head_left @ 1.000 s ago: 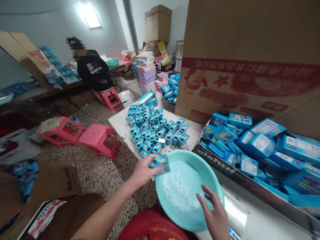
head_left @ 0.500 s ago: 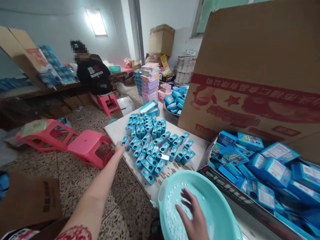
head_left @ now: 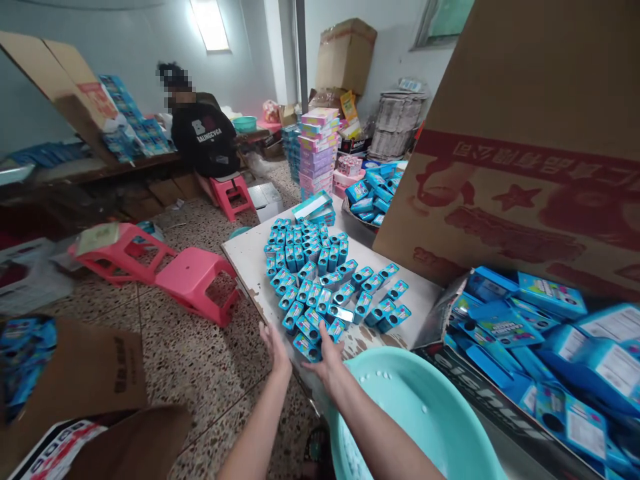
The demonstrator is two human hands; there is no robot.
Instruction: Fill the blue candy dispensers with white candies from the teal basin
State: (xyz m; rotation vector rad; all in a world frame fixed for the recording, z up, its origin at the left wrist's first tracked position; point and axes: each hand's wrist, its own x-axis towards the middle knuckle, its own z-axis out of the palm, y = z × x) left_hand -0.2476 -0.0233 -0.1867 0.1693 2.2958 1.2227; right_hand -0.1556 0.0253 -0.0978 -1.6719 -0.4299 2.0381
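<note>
My left hand point(head_left: 275, 348) is at the table's near left edge, fingers stretched and apart, with nothing in it. My right hand point(head_left: 329, 359) reaches to the front of the group, its fingers spread against the nearest small blue box point(head_left: 306, 347); part of that box is hidden. Many small blue boxes point(head_left: 314, 293) with round dark holes on top stand upright, close together, on the white table point(head_left: 250, 257). Beneath my right forearm is a turquoise basin point(head_left: 400, 363) holding small white pieces point(head_left: 383, 375).
A carton of blue boxes point(head_left: 525, 333) stands at the right below a large cardboard flap point(head_left: 500, 167). Pink stools point(head_left: 195, 277) are on the floor to the left. Behind them a person in black point(head_left: 205, 140) sits at a bench. A stack of pastel boxes point(head_left: 317, 157) rises beyond the table.
My left hand has come back from the group's left side, where it was at a blue box, to the near edge. My right hand has left the basin for the front boxes. The view has shifted.
</note>
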